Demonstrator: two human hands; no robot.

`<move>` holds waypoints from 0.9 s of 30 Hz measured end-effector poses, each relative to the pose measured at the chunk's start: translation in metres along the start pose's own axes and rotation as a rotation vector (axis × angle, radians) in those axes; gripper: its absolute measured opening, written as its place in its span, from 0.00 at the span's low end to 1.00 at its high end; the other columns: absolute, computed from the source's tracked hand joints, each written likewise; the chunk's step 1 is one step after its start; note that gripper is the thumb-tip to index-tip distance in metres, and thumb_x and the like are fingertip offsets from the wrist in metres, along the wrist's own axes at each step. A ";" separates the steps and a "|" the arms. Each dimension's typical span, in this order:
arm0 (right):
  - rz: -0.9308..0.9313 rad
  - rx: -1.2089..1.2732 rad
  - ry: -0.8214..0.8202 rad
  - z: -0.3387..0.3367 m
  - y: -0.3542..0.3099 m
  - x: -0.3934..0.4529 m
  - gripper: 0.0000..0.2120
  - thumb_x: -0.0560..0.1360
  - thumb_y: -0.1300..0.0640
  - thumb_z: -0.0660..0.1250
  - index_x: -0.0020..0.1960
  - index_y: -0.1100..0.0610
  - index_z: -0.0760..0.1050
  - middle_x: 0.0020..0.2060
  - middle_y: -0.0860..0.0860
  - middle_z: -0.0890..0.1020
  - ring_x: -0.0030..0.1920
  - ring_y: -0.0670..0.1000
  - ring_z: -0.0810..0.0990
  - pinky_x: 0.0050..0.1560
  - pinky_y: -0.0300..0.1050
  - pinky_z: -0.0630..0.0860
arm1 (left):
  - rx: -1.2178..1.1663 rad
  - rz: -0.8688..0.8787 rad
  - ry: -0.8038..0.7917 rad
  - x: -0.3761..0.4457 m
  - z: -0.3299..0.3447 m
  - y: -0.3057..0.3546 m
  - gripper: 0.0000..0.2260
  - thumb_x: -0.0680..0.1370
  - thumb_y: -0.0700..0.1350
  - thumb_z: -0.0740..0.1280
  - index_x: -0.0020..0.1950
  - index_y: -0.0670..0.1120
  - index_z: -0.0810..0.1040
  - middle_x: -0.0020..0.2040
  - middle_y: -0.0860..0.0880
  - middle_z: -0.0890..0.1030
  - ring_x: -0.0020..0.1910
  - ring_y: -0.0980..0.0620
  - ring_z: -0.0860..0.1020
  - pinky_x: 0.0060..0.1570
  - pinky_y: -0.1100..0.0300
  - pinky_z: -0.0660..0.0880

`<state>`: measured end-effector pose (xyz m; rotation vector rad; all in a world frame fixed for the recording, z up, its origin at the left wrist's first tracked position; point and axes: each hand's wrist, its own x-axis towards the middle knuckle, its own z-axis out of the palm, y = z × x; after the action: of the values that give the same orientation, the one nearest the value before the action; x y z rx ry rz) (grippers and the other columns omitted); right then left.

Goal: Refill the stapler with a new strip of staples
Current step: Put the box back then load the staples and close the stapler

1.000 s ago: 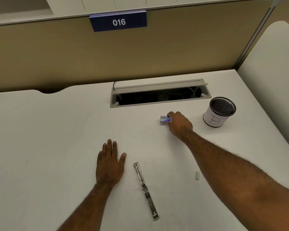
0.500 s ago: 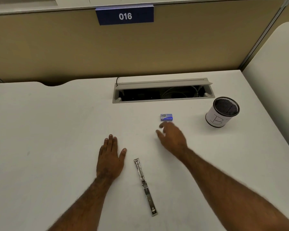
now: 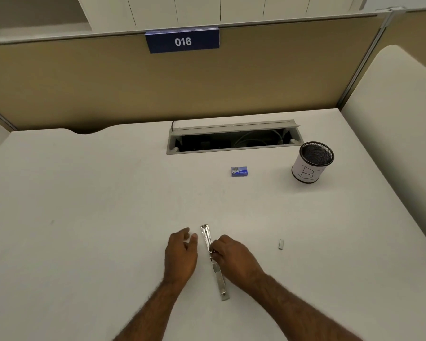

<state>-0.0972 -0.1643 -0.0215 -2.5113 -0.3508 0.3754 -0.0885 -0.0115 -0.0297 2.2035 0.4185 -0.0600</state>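
A metal stapler [image 3: 218, 279] lies unfolded flat on the white desk [image 3: 84, 217], its long axis pointing away from me. My right hand [image 3: 234, 259] rests against its right side, fingertips curled onto the hinge in the middle. To the left of the stapler's far end, my left hand [image 3: 181, 257] hovers with loosely curled fingers, holding nothing. A small blue staple box [image 3: 239, 171] sits closed farther back on the desk. A short grey strip of staples [image 3: 281, 243] lies alone to the right of my hands.
A black mesh pen cup [image 3: 312, 162] with a white label stands at the back right. An open cable tray [image 3: 234, 140] is set into the desk behind the box. A tan partition with a "016" sign [image 3: 182, 41] closes the back.
My right hand let go of the staple box and drew back to the stapler's middle. My left hand lifted from lying flat and curled in beside the stapler.
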 end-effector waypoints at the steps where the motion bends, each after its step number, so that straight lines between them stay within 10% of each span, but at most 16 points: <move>1: -0.023 0.009 0.020 -0.003 -0.001 -0.002 0.07 0.79 0.57 0.59 0.53 0.56 0.74 0.49 0.55 0.76 0.46 0.59 0.78 0.43 0.50 0.72 | -0.028 -0.045 -0.055 -0.004 0.002 0.002 0.15 0.79 0.49 0.62 0.63 0.45 0.75 0.57 0.46 0.79 0.51 0.50 0.78 0.56 0.57 0.73; 6: -0.127 0.077 0.107 -0.019 -0.013 -0.015 0.09 0.76 0.63 0.59 0.53 0.57 0.75 0.48 0.54 0.77 0.44 0.57 0.78 0.45 0.55 0.76 | -0.589 -0.411 -0.346 -0.017 0.000 0.020 0.17 0.81 0.54 0.56 0.46 0.46 0.80 0.36 0.49 0.83 0.34 0.52 0.81 0.38 0.55 0.78; 9: -0.179 0.079 0.134 -0.024 -0.021 -0.027 0.09 0.77 0.62 0.59 0.54 0.57 0.75 0.49 0.54 0.77 0.45 0.56 0.77 0.45 0.53 0.76 | -0.852 -0.510 -0.451 -0.022 -0.002 0.023 0.20 0.81 0.55 0.56 0.47 0.45 0.83 0.39 0.47 0.84 0.37 0.50 0.81 0.41 0.55 0.76; 16: -0.240 0.135 0.225 -0.021 -0.022 -0.050 0.10 0.77 0.52 0.63 0.56 0.53 0.76 0.47 0.49 0.79 0.45 0.47 0.76 0.47 0.41 0.75 | -0.897 -0.590 -0.459 -0.038 0.002 0.028 0.17 0.80 0.52 0.59 0.49 0.42 0.83 0.37 0.46 0.85 0.33 0.52 0.83 0.30 0.60 0.77; 21: 0.087 0.082 0.669 -0.033 0.031 -0.056 0.08 0.71 0.63 0.70 0.51 0.60 0.80 0.47 0.56 0.82 0.48 0.57 0.80 0.51 0.49 0.76 | -0.986 -0.619 -0.521 -0.037 -0.001 0.022 0.18 0.82 0.51 0.55 0.55 0.39 0.78 0.31 0.49 0.74 0.27 0.54 0.70 0.29 0.61 0.70; 27: 0.445 -0.098 0.427 -0.043 0.092 -0.065 0.15 0.75 0.58 0.63 0.62 0.58 0.72 0.58 0.56 0.74 0.57 0.58 0.72 0.49 0.51 0.75 | -1.041 -0.629 -0.494 -0.032 -0.010 0.014 0.17 0.82 0.50 0.55 0.55 0.41 0.78 0.33 0.48 0.72 0.28 0.54 0.69 0.28 0.62 0.69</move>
<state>-0.1275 -0.2808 -0.0270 -2.6669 0.3695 -0.0208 -0.1149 -0.0203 -0.0073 0.9341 0.6511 -0.5742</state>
